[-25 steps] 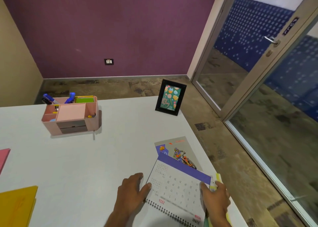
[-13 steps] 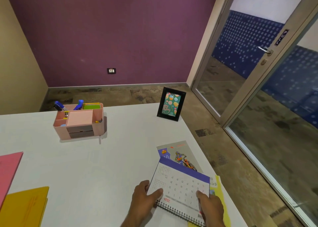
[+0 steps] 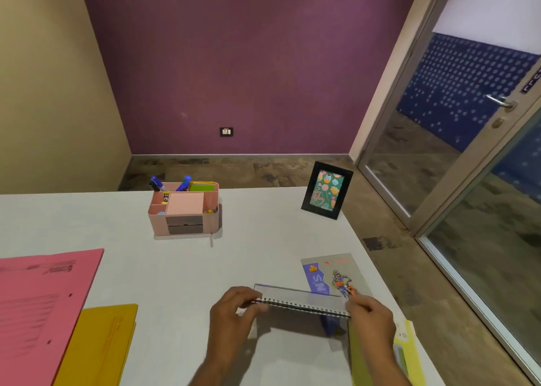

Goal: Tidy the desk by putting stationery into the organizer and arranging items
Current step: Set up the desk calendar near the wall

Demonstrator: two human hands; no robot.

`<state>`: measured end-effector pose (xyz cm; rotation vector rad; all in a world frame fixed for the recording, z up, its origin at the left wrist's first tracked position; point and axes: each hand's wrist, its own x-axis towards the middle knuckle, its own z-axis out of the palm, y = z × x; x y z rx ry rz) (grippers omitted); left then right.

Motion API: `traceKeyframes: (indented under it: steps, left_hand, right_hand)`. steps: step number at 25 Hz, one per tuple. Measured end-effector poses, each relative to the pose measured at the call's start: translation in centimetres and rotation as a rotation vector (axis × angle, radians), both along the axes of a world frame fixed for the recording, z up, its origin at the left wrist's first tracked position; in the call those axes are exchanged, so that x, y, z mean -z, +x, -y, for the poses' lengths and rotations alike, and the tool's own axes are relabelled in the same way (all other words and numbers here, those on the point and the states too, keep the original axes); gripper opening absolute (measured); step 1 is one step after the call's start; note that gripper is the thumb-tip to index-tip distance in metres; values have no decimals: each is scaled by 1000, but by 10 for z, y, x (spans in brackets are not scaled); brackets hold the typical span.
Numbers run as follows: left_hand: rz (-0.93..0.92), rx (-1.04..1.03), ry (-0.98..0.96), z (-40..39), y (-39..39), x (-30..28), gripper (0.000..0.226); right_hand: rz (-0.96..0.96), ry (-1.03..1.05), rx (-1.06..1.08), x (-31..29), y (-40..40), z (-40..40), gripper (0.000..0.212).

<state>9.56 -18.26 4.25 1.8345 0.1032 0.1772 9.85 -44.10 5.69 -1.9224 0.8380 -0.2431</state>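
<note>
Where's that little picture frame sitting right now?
In the head view, the black picture frame stands upright at the desk's far right corner, right of the pink organizer, near the glass door.

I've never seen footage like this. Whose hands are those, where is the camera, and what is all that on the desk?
No robot here: a person wears a camera on the head, looking down at their own hands. The left hand and right hand each grip an end of a spiral-bound desk calendar, raised above the white desk. Behind it lies a grey motorbike booklet. Farther back stand a pink plastic organizer holding pens and a black picture frame. At left lie a pink paper folder and a yellow folder.
</note>
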Motion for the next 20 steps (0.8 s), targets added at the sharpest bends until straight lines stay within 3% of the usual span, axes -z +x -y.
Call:
traceKeyframes:
  steps: [4,10,13,20]
  left_hand:
    - [24,-120,-79,-32,2,-16,25]
    - [36,-271,-131,-86,-6,-25,18]
    - [44,-334,-127,-108,-12,-21,16]
    - [92,-426,-116,-140,-28,-11,25]
  right_hand:
    - [172,53,-108,-7,13,-39,34]
    - [281,164,-325,-5,17,-93,6]
    - [241,128,-361,1,20,-117,21]
    - [270,86,-430,7,13,-154,25]
